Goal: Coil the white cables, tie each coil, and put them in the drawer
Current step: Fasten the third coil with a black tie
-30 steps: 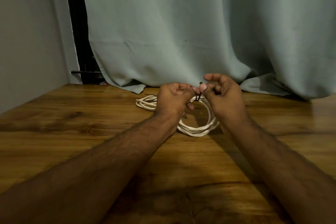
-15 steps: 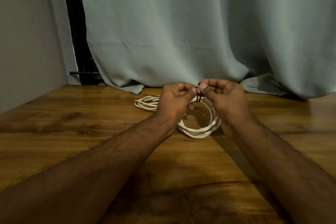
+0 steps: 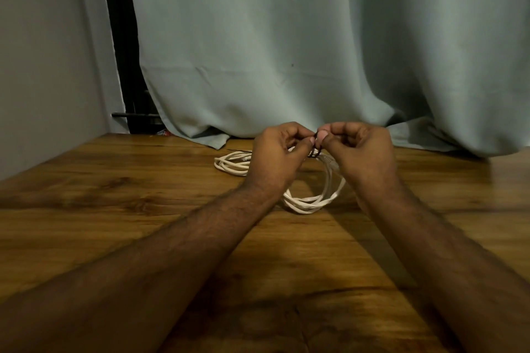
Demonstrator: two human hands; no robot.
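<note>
A white cable coil (image 3: 315,200) lies on the wooden table (image 3: 114,209), its far side lifted between my hands. My left hand (image 3: 275,157) and my right hand (image 3: 361,152) meet over the coil's top. Both pinch a thin black tie (image 3: 316,149) that wraps the coil there. A second bunch of white cable (image 3: 232,162) lies on the table just left of my left hand, partly hidden behind it. No drawer is in view.
A grey-green curtain (image 3: 286,51) hangs behind the table and drapes onto its far edge. A grey wall (image 3: 43,66) borders the table's left side, with a dark gap (image 3: 120,51) beside the curtain.
My right hand's fingers have curled down and closed in toward my left hand on the tie. The coil has stayed in place.
</note>
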